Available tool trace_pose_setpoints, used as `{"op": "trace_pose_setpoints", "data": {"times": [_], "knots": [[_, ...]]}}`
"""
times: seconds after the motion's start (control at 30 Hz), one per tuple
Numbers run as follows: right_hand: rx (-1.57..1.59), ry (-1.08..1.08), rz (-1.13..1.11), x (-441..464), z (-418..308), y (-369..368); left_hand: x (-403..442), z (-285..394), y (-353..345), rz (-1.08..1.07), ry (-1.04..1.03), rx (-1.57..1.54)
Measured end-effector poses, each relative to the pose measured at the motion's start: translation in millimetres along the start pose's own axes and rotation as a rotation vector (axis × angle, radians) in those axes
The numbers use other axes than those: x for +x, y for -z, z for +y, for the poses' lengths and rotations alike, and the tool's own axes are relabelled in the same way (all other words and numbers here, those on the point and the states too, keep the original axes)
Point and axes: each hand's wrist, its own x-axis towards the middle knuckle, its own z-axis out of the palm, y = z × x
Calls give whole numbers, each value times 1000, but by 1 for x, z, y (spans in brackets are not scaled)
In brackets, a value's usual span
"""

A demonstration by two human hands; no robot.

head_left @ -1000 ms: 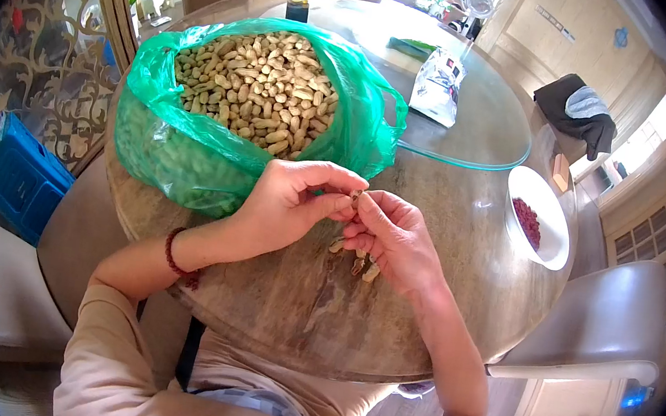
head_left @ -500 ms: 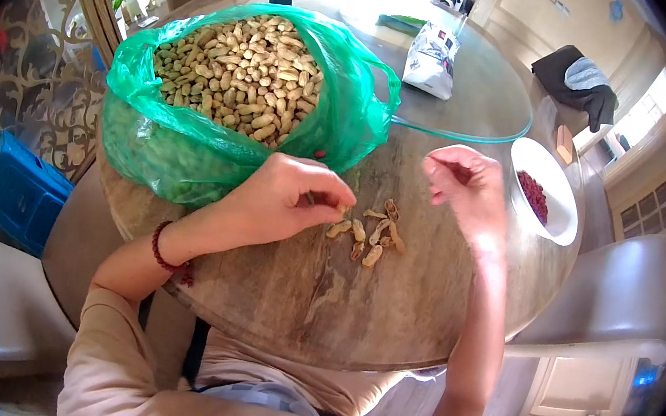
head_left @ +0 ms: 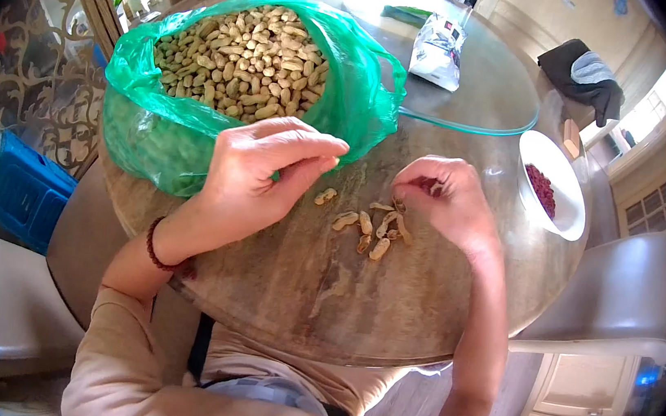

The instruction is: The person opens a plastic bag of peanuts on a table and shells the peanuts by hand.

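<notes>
Two hands (head_left: 260, 165) curl inward near peanut shells (head_left: 366, 223).

Peanut shells (head_left: 366, 223) lie on the table (head_left: 298, 294), bag (head_left: 144, 137) left, bowl (head_left: 569, 190) right.

One peanut bag (head_left: 160, 139), one white bowl (head_left: 569, 194) — two hands (head_left: 256, 165) (head_left: 450, 205).

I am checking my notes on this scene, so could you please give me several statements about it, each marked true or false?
1. The green bag holds unshelled peanuts. True.
2. The white bowl holds small dark red pieces. True.
3. The white bowl stands to the left of the green bag. False: it stands to the right.
4. The left hand is inside the bag. False: it is outside, on the near side.
5. Several peanut shells lie loose on the table. True.
</notes>
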Motion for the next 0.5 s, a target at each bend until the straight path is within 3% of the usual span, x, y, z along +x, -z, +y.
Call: {"op": "trace_pose_setpoints", "data": {"times": [0.03, 0.1, 0.17, 0.23, 0.3, 0.37, 0.43, 0.5], "knots": [[0, 0, -1, 1, 0, -5, 1, 1, 2, 81, -56, 28], [-105, 236, -101, 1, 1, -16, 2, 4, 5, 112, -14, 45], [-136, 234, -125, -1, -2, -22, 4, 0, 10, 116, -132, 354], [-171, 266, -120, -2, 1, -26, 3, 1, 14, 96, -69, 447], [-192, 272, -80, 0, 1, -24, 4, 3, 22, -149, 41, 704], [-212, 278, -39, 2, -2, -23, -1, 1, 22, -196, 93, 721], [-191, 194, 35, 2, -7, -23, -6, 4, 20, -400, 128, 748], [-188, 196, 68, 2, -12, -23, -8, 5, 18, -403, 90, 736]]}}
